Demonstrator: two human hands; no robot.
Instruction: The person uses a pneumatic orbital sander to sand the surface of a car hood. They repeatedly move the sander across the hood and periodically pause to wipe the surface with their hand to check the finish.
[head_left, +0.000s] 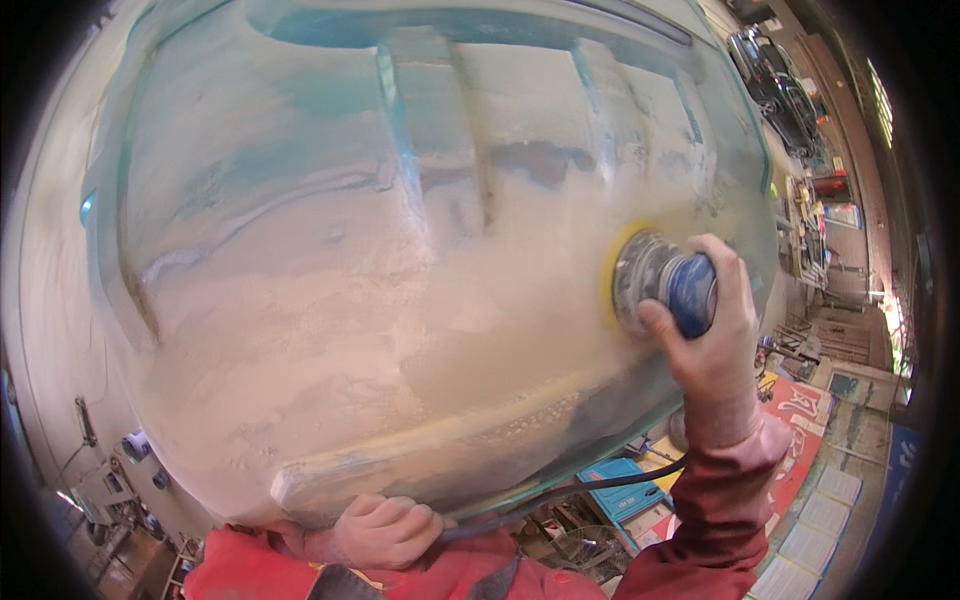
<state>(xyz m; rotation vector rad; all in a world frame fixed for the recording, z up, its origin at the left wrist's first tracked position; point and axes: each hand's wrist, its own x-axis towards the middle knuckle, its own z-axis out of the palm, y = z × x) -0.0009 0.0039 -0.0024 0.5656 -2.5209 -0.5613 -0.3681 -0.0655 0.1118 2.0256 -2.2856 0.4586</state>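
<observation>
The big curved panel (400, 290) is blue-green with wide, pale, dusty patches. The person's right hand (722, 335) is clamped on a round sander (690, 295), and the sander is on the right part of the panel, its yellow pad (608, 275) against it. The left hand (390, 530) is well apart from the right, fingers curled in, just by the panel's bottom edge. A black hose (575, 490) runs up to it (I cannot tell if it grips the hose). Right of the panel is a black car (775, 90).
</observation>
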